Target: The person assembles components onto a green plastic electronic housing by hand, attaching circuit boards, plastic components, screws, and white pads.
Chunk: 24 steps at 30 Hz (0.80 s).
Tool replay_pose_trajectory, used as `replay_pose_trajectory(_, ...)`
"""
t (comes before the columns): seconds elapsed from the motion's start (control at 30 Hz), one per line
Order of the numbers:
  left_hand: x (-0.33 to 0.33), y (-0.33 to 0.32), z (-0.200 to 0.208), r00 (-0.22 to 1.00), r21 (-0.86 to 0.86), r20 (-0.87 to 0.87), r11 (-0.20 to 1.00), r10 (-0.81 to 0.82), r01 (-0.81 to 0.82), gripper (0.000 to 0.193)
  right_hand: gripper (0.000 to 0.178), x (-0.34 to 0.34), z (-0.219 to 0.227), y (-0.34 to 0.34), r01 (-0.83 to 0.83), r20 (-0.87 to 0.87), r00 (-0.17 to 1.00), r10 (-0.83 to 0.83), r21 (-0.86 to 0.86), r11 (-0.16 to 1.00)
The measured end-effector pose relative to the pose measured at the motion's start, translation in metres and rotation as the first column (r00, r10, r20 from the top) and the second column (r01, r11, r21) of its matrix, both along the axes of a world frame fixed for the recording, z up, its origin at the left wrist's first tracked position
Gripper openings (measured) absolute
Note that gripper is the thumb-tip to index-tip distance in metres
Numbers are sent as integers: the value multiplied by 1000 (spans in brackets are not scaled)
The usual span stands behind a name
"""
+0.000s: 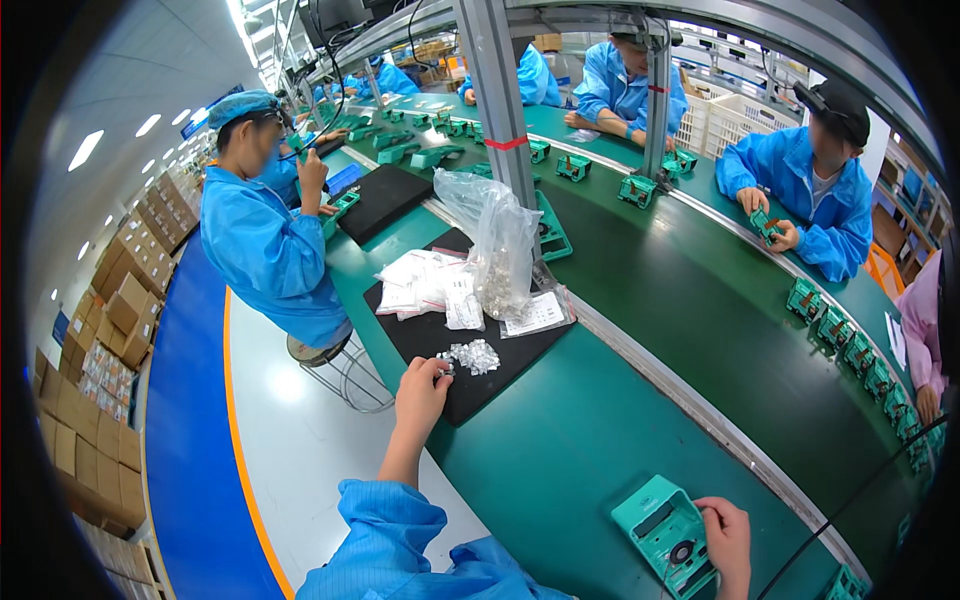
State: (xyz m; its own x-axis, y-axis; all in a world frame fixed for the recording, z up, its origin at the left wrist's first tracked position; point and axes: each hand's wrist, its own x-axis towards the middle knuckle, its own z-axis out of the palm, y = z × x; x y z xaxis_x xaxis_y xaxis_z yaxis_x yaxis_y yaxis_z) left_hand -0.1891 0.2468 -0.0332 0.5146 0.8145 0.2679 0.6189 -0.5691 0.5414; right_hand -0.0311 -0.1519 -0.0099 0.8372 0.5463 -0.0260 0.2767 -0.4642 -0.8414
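Observation:
My left hand [421,396] reaches to the near edge of a small pile of shiny whitish pieces [476,356] on a black mat [470,398]. Its fingers are pinched together at the pile; what lies between the fingertips is too small to make out. At the lower right, my right hand [727,541] grips the right rim of a green plastic housing [640,508]. This housing lies on the green table with its open side up, showing a dark round part [682,552] inside.
Behind the pile lie a clear bag of small parts [503,285] and flat labelled bags [425,282]. A metal post [497,110] rises beside them. The green conveyor [700,320] carries several housings [835,328]. Co-workers in blue [262,250] sit at left and across [820,195].

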Motion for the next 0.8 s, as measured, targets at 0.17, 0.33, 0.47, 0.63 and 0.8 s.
replay_pose_trajectory(0.17,5,6,0,998,46,-9,997,-58,59,9,10,1,-8,16,18,-43,999,-15,64,998)
replay_pose_trajectory(0.33,8,7,-2,998,122,-48,991,-44,50,5,9,-1,-11,14,41,-129,991,-24,131,991)
replay_pose_trajectory(0.47,13,-1,2,999,196,-9,979,-50,51,4,8,-1,-14,11,121,-170,981,-90,181,976)
replay_pose_trajectory(0.63,28,-13,8,995,140,53,987,-84,76,6,10,-1,-10,5,82,-178,983,-51,175,981)
replay_pose_trajectory(0.8,32,-37,24,956,39,226,982,-187,183,7,13,4,-2,5,-85,-48,995,91,116,990)
